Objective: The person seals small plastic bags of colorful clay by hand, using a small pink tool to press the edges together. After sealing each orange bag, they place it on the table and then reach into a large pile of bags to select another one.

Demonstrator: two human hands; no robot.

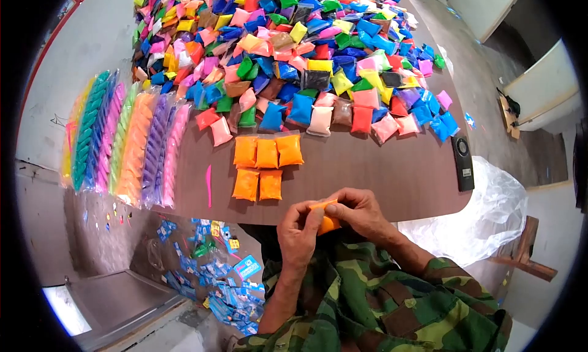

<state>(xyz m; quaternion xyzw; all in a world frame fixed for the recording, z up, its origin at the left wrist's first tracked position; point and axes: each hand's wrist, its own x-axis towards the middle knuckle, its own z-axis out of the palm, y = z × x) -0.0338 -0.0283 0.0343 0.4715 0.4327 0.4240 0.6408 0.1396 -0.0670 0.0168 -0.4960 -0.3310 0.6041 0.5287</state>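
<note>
At the table's front edge, my left hand [298, 232] and my right hand [362, 214] pinch one small orange packet [329, 223] between them, thumbs on its upper edge. Beyond them on the brown table [367, 174] lie several orange packets [267, 153] in two rows, three in the back row and two in the front one. A thin pink plastic tool [209, 185] rests to the left of these packets.
A large heap of coloured packets [294, 58] covers the back of the table. Long twisted bundles in clear bags [131, 150] lie at the left. A black remote-like device [463, 163] is at the right edge. Blue wrappers [229, 291] and clear plastic sheeting [471, 211] lie below.
</note>
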